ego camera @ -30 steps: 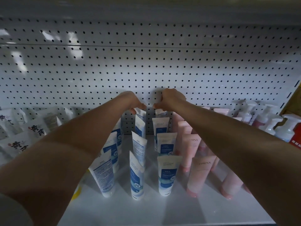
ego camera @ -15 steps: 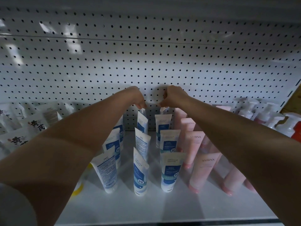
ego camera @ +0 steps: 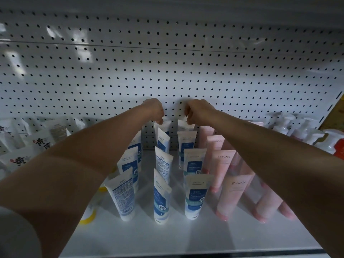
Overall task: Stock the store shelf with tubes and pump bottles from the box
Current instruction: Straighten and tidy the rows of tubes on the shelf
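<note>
White store shelf (ego camera: 186, 237) with a pegboard back wall (ego camera: 167, 67), dimly lit; both arms reach to the rear.

Left hand (ego camera: 153, 110) pinches the top of the rearmost blue-and-white tube (ego camera: 163, 125) in the middle row; right hand (ego camera: 197, 111) pinches the top of the rearmost tube (ego camera: 184, 125) in the next row, fingers curled on each. Blue-and-white tubes (ego camera: 195, 196) stand cap-down in three rows. Pink tubes (ego camera: 232, 194) stand just beside them on the right. Pump bottles (ego camera: 305, 131) stand at far right, white pouches (ego camera: 20, 157) at far left.
</note>
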`<state>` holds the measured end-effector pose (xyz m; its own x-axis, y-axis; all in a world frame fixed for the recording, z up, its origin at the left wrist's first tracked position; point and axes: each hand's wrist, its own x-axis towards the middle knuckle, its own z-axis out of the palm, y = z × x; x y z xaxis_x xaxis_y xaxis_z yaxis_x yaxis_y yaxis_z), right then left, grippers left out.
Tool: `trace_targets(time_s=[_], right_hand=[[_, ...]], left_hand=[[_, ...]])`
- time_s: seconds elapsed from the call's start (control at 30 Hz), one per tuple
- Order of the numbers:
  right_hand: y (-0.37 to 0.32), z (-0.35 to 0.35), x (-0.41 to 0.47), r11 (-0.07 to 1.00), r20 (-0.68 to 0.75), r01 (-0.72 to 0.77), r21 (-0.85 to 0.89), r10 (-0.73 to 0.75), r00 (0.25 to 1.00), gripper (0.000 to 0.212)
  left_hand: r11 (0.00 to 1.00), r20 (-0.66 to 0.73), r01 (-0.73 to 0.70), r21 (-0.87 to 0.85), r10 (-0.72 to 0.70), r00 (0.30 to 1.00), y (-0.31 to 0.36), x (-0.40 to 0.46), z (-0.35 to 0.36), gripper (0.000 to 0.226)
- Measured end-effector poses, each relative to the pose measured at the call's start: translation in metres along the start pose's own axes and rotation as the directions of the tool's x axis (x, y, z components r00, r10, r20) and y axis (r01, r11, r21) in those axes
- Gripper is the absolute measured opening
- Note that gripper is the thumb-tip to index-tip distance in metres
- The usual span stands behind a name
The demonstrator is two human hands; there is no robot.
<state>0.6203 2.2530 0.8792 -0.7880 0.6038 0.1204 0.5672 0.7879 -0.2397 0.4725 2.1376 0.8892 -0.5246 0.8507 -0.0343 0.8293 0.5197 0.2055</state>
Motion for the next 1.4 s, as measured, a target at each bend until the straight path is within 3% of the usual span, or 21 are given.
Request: trace_targets(time_s=[0.37, 1.13, 1.4], right_hand=[[-0.002, 0.000, -0.002, 0.998, 0.002, 0.061, -0.021, -0.061, 0.998, 0.027], [-0.009, -0.004, -0.008, 0.996, -0.010, 0.074, -0.041, -0.074, 0.997, 0.024], [-0.011, -0.022, -0.018, 0.991, -0.054, 0.074, 0.109, -0.069, 0.996, 0.023]], left_hand=[[0.994, -0.049, -0.088, 0.070, 0.091, 0.995, -0.001, -0.001, 0.004, 0.030], [0.988, -0.045, -0.069, -0.138, 0.063, 0.997, -0.006, -0.010, 0.002, 0.039], [0.946, -0.040, -0.117, -0.303, 0.110, 0.993, -0.024, -0.020, -0.016, 0.018]])
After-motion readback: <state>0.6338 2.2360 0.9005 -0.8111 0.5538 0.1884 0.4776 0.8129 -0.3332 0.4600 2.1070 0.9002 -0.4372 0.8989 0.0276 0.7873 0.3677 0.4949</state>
